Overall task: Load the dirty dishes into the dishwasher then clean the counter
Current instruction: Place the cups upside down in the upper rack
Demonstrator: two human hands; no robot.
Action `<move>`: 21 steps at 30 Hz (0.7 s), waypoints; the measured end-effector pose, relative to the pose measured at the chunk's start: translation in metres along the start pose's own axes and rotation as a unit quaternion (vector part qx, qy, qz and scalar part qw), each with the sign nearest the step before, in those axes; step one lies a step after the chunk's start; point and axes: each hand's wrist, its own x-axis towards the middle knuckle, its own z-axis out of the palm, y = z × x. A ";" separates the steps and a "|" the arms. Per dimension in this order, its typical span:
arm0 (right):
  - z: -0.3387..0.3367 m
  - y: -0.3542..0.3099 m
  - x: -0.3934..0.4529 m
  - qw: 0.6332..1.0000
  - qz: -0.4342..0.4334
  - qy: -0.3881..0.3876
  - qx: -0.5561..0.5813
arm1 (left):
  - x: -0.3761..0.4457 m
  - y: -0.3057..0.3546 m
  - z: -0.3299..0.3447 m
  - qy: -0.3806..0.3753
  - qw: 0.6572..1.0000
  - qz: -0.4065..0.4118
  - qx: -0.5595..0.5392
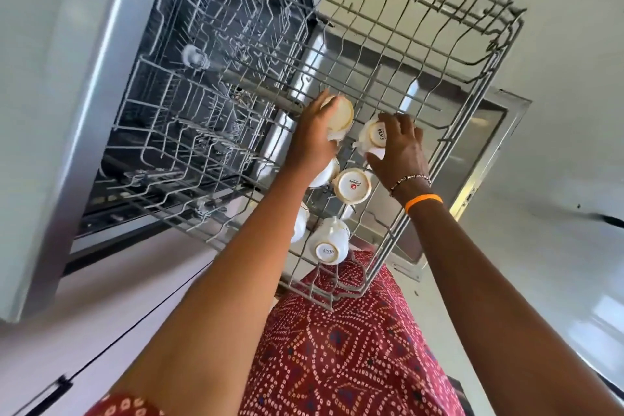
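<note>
Reaching over the upper rack (398, 54), a white cup (340, 115) is gripped by the left hand (312, 137); an upturned mug (373, 137) beside it is clasped under the right hand (401, 149) fingers.

Upper rack (398, 54) pulled out over open door (486, 132). Far half of rack bare — lots of room to reach in from above. Near corner of rack crowded: upside-down cups (351, 186) close together, little gaps only. Left hand (314, 138) and right hand (401, 149) fill middle of rack, each on cup. Wire prongs (368, 13) stick up near far edge — things could snag. Lower rack (202, 105) under upper rack, blocked from above.
</note>
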 end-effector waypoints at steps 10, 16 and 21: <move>-0.001 -0.064 -0.027 0.990 -0.080 -0.010 0.118 | -0.078 0.002 -0.046 0.127 0.937 -0.149 -0.288; 0.019 -0.147 -0.092 0.970 -0.180 -0.097 0.129 | -0.164 -0.022 -0.079 0.215 0.828 -0.255 -0.451; 0.052 -0.202 -0.175 0.933 -0.280 -0.173 0.144 | -0.270 -0.048 -0.109 0.337 0.751 -0.256 -0.507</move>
